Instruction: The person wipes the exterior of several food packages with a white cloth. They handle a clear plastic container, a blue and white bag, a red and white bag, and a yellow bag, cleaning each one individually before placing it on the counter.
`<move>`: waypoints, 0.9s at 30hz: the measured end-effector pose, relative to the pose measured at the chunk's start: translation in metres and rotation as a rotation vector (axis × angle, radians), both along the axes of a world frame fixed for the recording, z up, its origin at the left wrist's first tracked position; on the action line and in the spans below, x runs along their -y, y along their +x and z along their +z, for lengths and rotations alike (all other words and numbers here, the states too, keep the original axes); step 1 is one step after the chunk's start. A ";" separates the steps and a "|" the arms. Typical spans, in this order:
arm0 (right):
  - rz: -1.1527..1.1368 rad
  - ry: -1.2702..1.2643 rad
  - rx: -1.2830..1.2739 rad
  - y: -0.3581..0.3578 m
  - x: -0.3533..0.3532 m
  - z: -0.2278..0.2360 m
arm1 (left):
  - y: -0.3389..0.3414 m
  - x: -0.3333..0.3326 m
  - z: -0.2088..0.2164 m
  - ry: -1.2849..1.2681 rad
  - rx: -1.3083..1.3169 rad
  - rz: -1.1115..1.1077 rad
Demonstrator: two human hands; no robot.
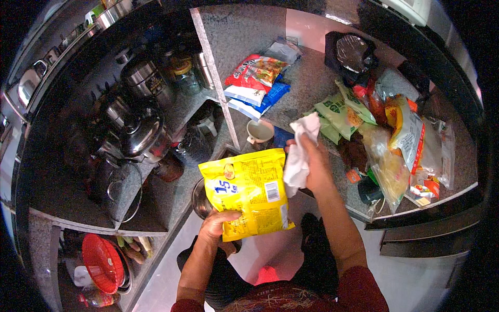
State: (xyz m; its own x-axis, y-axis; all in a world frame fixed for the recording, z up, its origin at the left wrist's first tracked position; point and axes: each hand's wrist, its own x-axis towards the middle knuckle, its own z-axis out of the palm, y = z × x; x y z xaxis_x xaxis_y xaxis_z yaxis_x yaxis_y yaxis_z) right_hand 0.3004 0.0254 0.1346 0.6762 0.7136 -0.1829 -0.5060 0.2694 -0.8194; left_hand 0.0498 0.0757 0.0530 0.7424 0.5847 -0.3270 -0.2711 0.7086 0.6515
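My L hand point(218, 224) nearest cam, fingers clamped on bottom edge of yellow snack packet point(248, 193), held flat over floor gap btwn counters. R hand point(313, 165) closed round crumpled white cloth point(301, 152), just beside packet's right edge. Beyond: white cup point(260, 131) on granite counter point(312, 83), red-blue packets point(255, 78) further back, heap of bagged groceries point(390, 140) to right. Steel pots point(140, 130) on shelf, left.

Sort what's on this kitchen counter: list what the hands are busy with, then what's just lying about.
In hand:
- yellow packet, held by the left hand
- white cloth, gripped by the right hand

Lying about:
- white cup
- red snack bag
- green packets
- steel kettle
- red basket
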 end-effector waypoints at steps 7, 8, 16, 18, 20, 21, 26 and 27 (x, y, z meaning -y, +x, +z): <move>0.297 -0.008 0.005 -0.034 0.003 -0.008 | 0.011 -0.005 0.005 0.000 0.073 0.066; 0.344 0.044 0.099 -0.037 0.003 -0.011 | 0.013 -0.005 0.004 -0.014 0.084 0.075; 0.670 -0.121 0.860 -0.037 0.022 -0.001 | 0.007 -0.016 0.012 -0.102 0.212 0.189; 0.723 -0.114 0.762 -0.023 0.024 -0.017 | 0.004 -0.019 0.006 -0.053 0.180 0.198; 0.562 -0.279 1.005 -0.002 0.024 -0.020 | 0.006 -0.015 0.011 -0.011 0.104 0.221; 0.269 -0.248 1.213 -0.004 0.022 -0.014 | 0.007 -0.016 0.008 0.025 0.059 0.220; 0.075 -0.149 1.596 -0.050 0.021 -0.002 | 0.022 -0.005 0.015 0.009 0.004 0.125; 0.128 -0.182 1.642 -0.064 0.021 0.001 | 0.023 -0.003 0.016 0.012 0.018 0.107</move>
